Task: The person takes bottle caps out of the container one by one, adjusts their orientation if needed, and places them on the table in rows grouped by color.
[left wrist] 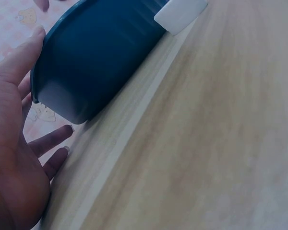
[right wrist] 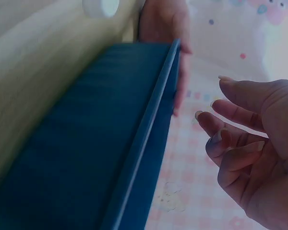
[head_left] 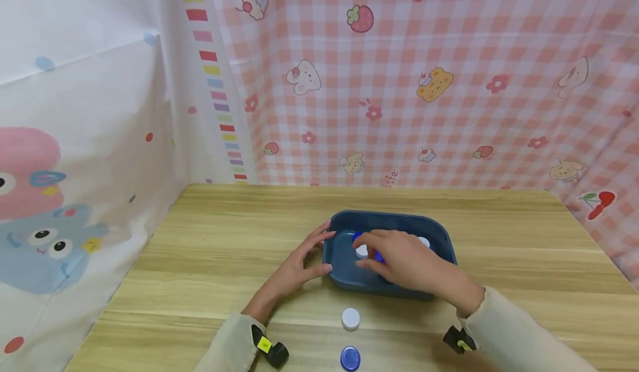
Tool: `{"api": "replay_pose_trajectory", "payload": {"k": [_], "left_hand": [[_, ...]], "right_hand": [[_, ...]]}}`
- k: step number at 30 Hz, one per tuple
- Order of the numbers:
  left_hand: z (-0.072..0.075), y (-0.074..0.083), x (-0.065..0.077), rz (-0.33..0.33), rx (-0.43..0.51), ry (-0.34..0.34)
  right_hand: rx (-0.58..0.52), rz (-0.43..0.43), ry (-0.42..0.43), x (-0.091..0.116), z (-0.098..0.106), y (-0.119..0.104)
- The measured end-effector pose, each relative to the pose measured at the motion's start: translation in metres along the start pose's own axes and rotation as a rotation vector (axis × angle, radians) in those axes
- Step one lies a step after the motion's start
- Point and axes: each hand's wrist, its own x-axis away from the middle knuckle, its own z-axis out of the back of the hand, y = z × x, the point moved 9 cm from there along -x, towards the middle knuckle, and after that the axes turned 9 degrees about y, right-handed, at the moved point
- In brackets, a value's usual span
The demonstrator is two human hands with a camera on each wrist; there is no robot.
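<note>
A dark blue rectangular plastic box (head_left: pixel 344 289) stands on the wooden table. My left hand (head_left: pixel 294 272) rests at its left end, thumb and fingers spread and touching the rim. Over the box's inside hovers my right hand (head_left: pixel 406 258), with thumb and forefinger apart and nothing between them in the right wrist view. Beneath its fingertips lie a white bottle cap (head_left: pixel 361 252) and a blue cap (head_left: pixel 357 238), partly covered by the hand. Another white cap (head_left: pixel 424 241) shows behind the knuckles. The right hand hides part of the box's inside.
In front of the box a white bottle cap (head_left: pixel 350 319) lies on the table (head_left: pixel 209 283), and nearer the body a blue cap (head_left: pixel 350 358). A pink checked cloth (head_left: pixel 329 95) hangs behind the table, a white printed cloth (head_left: pixel 100 139) at the left.
</note>
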Motion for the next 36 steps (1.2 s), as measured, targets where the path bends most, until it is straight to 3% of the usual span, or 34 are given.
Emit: {"api": "replay_pose_trajectory", "payload": {"k": [2,11,20,36], "left_hand": [[0.0,-0.001,0.0,-0.005,0.001,0.003],[0.0,-0.035,-0.003,0.021,-0.034,0.025],[-0.001,-0.038,-0.002,0.0,-0.035,0.023],[0.0,-0.041,-0.001,0.048,-0.028,0.02]], "right_hand": [[-0.013,-0.036,-0.024,-0.003,-0.003,0.008],[-0.039,-0.132,-0.067,-0.013,-0.019,0.037],[-0.085,-0.157,-0.111,-0.016,-0.04,0.056],[-0.115,-0.18,-0.155,-0.018,-0.064,0.073]]}}
